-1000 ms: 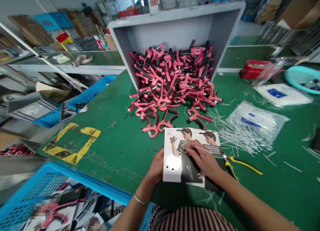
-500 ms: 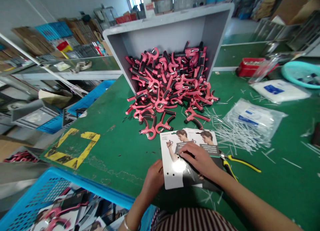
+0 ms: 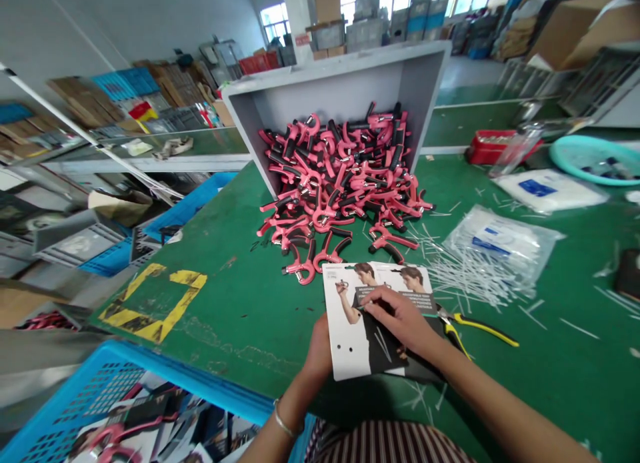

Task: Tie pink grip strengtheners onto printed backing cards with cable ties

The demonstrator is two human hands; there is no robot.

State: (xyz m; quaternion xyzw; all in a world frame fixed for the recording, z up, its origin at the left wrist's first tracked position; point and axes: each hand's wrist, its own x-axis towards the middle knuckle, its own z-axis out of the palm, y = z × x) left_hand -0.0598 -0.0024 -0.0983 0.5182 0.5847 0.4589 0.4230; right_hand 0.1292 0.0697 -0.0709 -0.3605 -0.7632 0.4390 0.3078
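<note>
My left hand [image 3: 320, 346] grips the left edge of a printed backing card [image 3: 347, 366], its fingers hidden behind it. The card shows a person with a hand grip and has small punched holes at lower left. My right hand [image 3: 400, 319] lies over the card, thumb and finger pinched on what looks like the pale end of a cable tie near a hole. Two thin white strips [image 3: 383, 344] show on the card's dark part. More cards [image 3: 417, 283] lie under it to the right. Yellow-and-black pliers [image 3: 485, 328] rest beside my right wrist.
A grey crate [image 3: 340, 63] on its side spills pink-and-black hand grips [image 3: 345, 163] onto the green table [image 3: 240, 296]. Loose white cable ties [image 3: 470, 273] and a plastic bag [image 3: 505, 236] lie at right. A blue basket [image 3: 210, 387] with carded grips stands at lower left.
My left hand has shifted slightly up and in behind the card's edge. The card has tilted a little, and its bright glare is gone. My right hand stays pinched near the hole.
</note>
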